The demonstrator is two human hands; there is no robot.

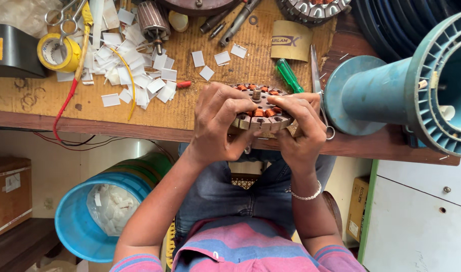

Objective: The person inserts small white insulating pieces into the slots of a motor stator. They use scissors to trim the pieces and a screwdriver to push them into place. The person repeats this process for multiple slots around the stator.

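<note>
**Both hands close on a wound motor core at a cluttered tabletop**

We look down on our left hand (218, 123) and right hand (298, 128), their fingers curled tight around a round motor stator (260, 111) with copper-coloured windings and a short shaft at its middle. It sits at the near edge of the tabletop (34, 100), gripped from both sides, thumbs pressed on its top face. A bead bracelet (306, 195) circles the right wrist.

The wooden tabletop is worn and stained. White paper slips (135, 70) lie scattered across its left half, beside a roll of yellow tape (57, 52), scissors (64, 17) and a red wire (64, 108) that trails over the edge. A motor rotor (152, 22) rests near the far edge. Just beyond the stator lie a green-handled screwdriver (289, 75) and a strip of brown card (291, 40). A large teal spool (406, 90) fills the right side.

Below the tabletop, a blue bucket (79, 221) holds more white scraps, a cardboard box (9, 194) stands at the left, and a white cabinet (421, 221) at the right.
</note>
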